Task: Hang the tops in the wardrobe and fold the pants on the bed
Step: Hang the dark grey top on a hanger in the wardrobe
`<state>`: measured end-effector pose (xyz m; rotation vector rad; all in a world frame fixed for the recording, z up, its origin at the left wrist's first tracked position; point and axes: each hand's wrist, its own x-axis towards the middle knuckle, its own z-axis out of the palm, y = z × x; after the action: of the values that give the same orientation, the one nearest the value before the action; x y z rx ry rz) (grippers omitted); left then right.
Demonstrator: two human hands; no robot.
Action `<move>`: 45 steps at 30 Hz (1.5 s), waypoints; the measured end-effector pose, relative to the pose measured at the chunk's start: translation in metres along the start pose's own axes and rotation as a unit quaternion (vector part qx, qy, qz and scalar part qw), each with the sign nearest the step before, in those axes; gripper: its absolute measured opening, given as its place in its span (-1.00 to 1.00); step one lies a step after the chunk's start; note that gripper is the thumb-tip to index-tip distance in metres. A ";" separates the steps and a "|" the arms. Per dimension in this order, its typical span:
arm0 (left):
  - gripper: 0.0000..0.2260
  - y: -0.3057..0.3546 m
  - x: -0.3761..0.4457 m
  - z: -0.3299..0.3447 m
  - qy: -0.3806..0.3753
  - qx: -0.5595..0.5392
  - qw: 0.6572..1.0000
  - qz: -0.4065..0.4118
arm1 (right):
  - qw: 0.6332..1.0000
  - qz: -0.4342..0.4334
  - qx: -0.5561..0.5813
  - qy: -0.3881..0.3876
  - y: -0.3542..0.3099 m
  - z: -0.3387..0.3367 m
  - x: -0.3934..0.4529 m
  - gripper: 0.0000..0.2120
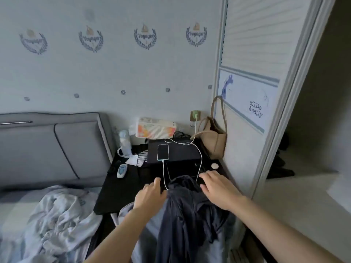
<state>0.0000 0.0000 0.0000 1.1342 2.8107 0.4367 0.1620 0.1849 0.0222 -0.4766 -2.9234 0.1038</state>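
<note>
Dark garment (190, 209) lies draped between both hands, its top edge over the near edge of the black bench (117, 190). Left hand (151, 194) and right hand (218, 188) are spread, resting on its sides, pinching nothing. Judged soft, light, limp; best pinched at the top edge, clear of the white cable (164, 177).

Head-worn view, looking forward and down — close over both forearms, black bedside table (121, 188) ahead

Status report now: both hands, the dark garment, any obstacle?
Left hand and right hand open, on dark garment. Garment bunched at black table edge. White charging cable close by.
</note>
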 end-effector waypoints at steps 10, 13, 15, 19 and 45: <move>-0.44 -0.015 0.057 0.085 -0.183 -0.199 0.958 -0.092 | 0.973 0.195 0.095 -0.078 0.022 0.089 0.003 -0.70; -0.58 -0.006 0.077 0.092 -0.191 -0.255 0.942 -0.108 | 0.968 0.205 0.136 -0.046 0.021 0.094 0.011 -0.95; -0.74 0.001 0.090 0.091 -0.177 -0.296 0.931 -0.123 | 0.960 0.223 0.167 -0.028 0.019 0.093 0.016 -0.92; -0.86 0.017 0.098 0.080 -0.159 -0.502 0.828 -0.193 | 0.879 0.327 0.332 0.098 0.016 0.080 0.019 -0.97; -0.85 -0.045 -0.017 0.009 -0.051 -0.359 0.919 -0.158 | 0.841 0.386 0.379 -0.021 -0.008 0.062 -0.006 -0.61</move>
<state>-0.0161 -0.0410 -0.0228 0.5154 2.3213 1.1901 0.1540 0.1731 -0.0391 -1.4148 -2.2236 1.2978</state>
